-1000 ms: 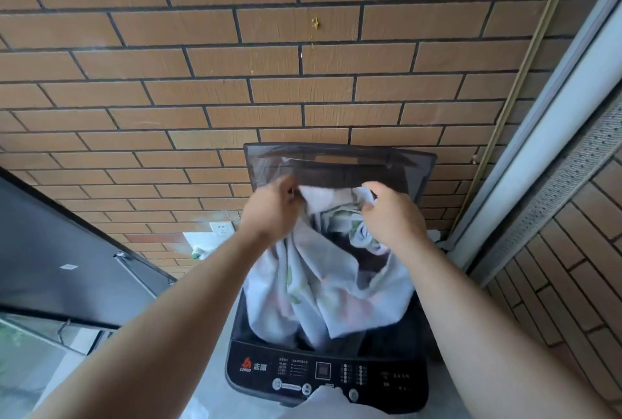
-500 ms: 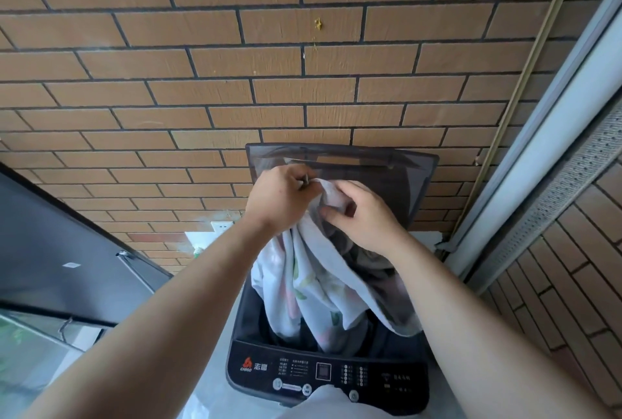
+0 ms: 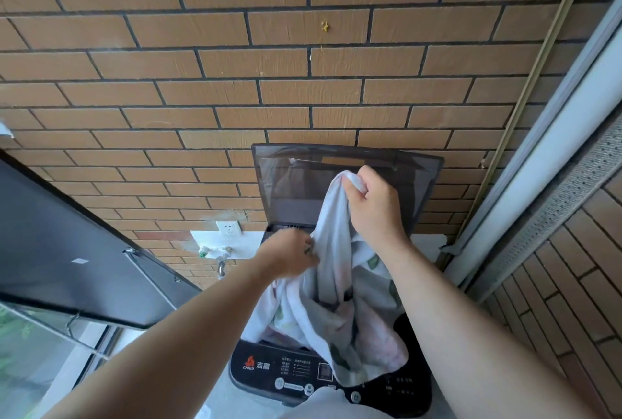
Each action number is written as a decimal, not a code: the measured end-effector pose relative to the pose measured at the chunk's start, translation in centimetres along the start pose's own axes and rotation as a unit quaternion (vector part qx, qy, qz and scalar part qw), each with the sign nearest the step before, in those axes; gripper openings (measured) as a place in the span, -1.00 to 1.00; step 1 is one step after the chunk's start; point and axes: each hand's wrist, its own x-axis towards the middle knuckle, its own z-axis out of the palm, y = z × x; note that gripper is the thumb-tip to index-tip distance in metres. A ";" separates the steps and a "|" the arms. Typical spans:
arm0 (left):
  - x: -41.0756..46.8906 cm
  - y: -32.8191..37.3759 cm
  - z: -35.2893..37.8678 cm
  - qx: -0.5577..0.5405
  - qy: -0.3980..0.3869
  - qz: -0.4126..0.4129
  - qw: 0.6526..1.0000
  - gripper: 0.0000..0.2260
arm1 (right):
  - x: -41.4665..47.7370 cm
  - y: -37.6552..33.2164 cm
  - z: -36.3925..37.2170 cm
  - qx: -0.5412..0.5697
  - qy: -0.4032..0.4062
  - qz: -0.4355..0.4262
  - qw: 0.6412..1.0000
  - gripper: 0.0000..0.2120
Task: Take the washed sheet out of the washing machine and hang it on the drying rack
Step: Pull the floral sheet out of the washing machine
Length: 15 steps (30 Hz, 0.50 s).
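Far left: dark-framed glass window pane [image 3: 67, 243], swung open and tilted into the view. Blurred greenery shows through the glass under it.

Behind everything: tan brick wall [image 3: 303, 88] with dark joints. Low on it, left of the machine, a white wall socket [image 3: 229, 227]. Just beneath that, a metal tap with a green knob [image 3: 215, 253] on a white patch.

Left hand [image 3: 289, 258]: low, near the tub's left rear corner, against the left edge of the hanging cloth. Motion-blurred. Fingers look curled into a fold of the fabric; finer grip detail not clear.

White printed sheet [image 3: 336, 304], faint pink and green pattern: partly out of the machine. One bunched end is lifted high in front of the lid. The rest drops in a long fold into the tub. A lobe spills forward over the front rim and covers part of the control panel.

Black top-loading washing machine [image 3: 266, 368]: bottom centre, with a red logo and round buttons on the front panel. Its smoky translucent lid [image 3: 289, 183] stands raised against the wall.

Right hand [image 3: 375, 204]: higher than the left, in front of the lid. Fist closed tight round the bunched top end of the white printed sheet, back of the hand toward the camera.

Right: thin brass-coloured rail [image 3: 538, 68] runs diagonally up the wall, beside a pale grey door frame [image 3: 565, 156]. More brick tiling at the far right edge.
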 end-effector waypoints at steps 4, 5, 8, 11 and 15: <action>0.3 -1.5 0.6 0.012 0.021 -0.029 0.999 -0.89 | 0.4 1.1 -0.7 -0.054 0.042 0.042 0.997 -0.60; 0.4 -1.4 -0.1 0.007 0.055 -0.033 0.998 -0.90 | 0.5 1.6 -0.9 -0.080 0.047 0.067 0.993 -0.62; 0.6 0.0 -4.0 -0.020 0.195 -0.002 0.981 -0.87 | 0.7 2.3 -2.0 -0.149 -0.003 0.172 0.974 -0.83; 0.1 2.4 -7.9 -0.076 0.358 0.073 0.928 -0.87 | 0.0 2.1 -2.6 -0.177 -0.064 0.179 0.966 -0.50; -0.4 4.3 -9.5 -0.063 0.411 0.137 0.899 -0.77 | -0.2 0.6 -1.8 -0.117 -0.050 -0.098 0.987 -0.29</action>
